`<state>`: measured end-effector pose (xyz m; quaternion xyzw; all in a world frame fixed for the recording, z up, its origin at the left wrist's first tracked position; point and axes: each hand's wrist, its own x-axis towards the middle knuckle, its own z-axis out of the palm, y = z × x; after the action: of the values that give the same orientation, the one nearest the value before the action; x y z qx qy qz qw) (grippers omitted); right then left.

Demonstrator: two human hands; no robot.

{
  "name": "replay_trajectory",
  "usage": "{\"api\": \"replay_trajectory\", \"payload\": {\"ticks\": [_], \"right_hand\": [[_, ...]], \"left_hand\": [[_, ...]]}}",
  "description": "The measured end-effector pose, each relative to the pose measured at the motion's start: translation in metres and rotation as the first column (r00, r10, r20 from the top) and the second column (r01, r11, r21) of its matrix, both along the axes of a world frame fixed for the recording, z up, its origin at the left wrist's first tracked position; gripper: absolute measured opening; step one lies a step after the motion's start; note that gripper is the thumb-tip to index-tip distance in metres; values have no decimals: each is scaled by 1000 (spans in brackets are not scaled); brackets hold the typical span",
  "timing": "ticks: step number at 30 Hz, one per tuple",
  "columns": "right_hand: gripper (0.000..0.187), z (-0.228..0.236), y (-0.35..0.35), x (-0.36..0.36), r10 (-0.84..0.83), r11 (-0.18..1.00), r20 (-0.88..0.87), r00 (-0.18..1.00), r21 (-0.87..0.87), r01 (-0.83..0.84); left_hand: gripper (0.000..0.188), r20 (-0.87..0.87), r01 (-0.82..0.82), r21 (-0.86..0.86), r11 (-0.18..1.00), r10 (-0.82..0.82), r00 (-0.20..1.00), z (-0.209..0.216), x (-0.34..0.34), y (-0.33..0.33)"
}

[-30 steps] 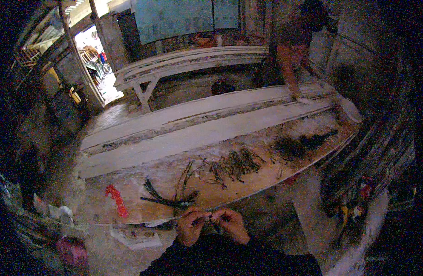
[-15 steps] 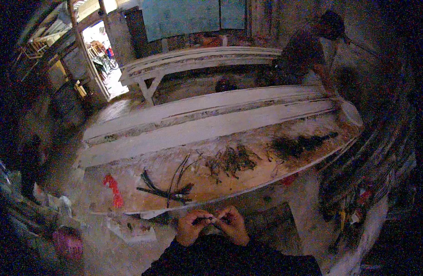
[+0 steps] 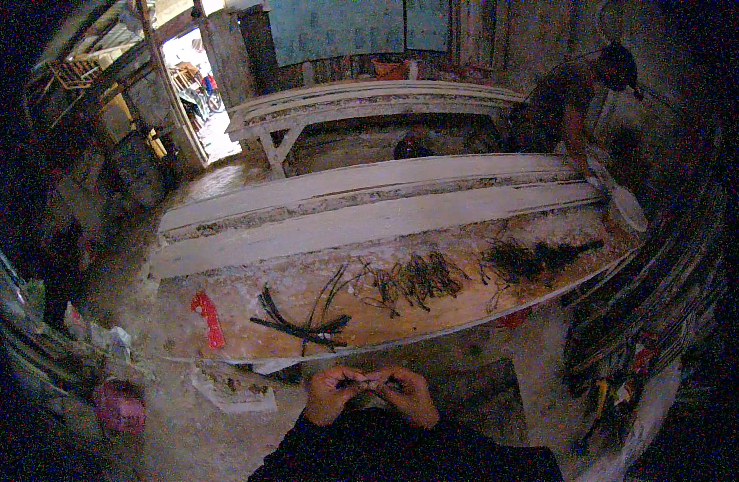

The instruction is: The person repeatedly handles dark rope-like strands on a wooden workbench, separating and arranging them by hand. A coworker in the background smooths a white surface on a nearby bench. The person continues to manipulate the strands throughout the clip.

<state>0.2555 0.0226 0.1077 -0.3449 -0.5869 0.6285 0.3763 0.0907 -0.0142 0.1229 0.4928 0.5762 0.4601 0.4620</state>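
Close together in front of my body, my left hand [image 3: 331, 394] and my right hand [image 3: 407, 394] meet at their fingertips. Both are closed in a pinch over something small and dark that I cannot make out. Just beyond them runs the near edge of a wooden table [image 3: 172, 325]. On it lie a bundle of dark strips [image 3: 301, 328], a tangle of thin dark strands [image 3: 417, 281] and a thicker black heap [image 3: 530, 255]. A red strip-like thing [image 3: 208, 321] rests near the table's left end.
Two long pale boards [image 3: 345, 185] span the table's far side. Behind stands a long bench [image 3: 265, 145]. A person [image 3: 574, 92] bends over the table's far right end. Long dark strands [image 3: 650, 281] hang at the right. A pink basket [image 3: 120, 406] is on the floor at left.
The view has shifted, so the table and its things sit slightly further right. My hands stay pinched together, their fingertips a little differently placed. The other person is still bent over the far end.
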Motion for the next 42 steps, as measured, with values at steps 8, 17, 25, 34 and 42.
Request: {"api": "replay_trajectory", "payload": {"ticks": [8, 17, 25, 34, 42], "right_hand": [[8, 10, 7, -11, 28, 999, 92, 995, 15, -29], [16, 16, 10, -20, 118, 983, -209, 971, -117, -144], [22, 47, -25, 48, -75, 963, -492, 867, -261, -65], [25, 41, -14, 37, 60, 998, -200, 978, -4, -62], [23, 45, -17, 43, 63, 997, -165, 984, -23, -67]], "left_hand": [[9, -132, 64, 107, 992, -50, 990, 7, -18, 9], [5, -350, 3, 334, 943, 121, 929, 0, -31, 12], [15, 8, -558, 452, 696, 622, 783, 52, -120, -20], [24, -126, 172, 314, 934, -139, 982, 45, 10, -16], [11, -85, 180, 259, 949, -164, 983, 49, 21, -12]]}}
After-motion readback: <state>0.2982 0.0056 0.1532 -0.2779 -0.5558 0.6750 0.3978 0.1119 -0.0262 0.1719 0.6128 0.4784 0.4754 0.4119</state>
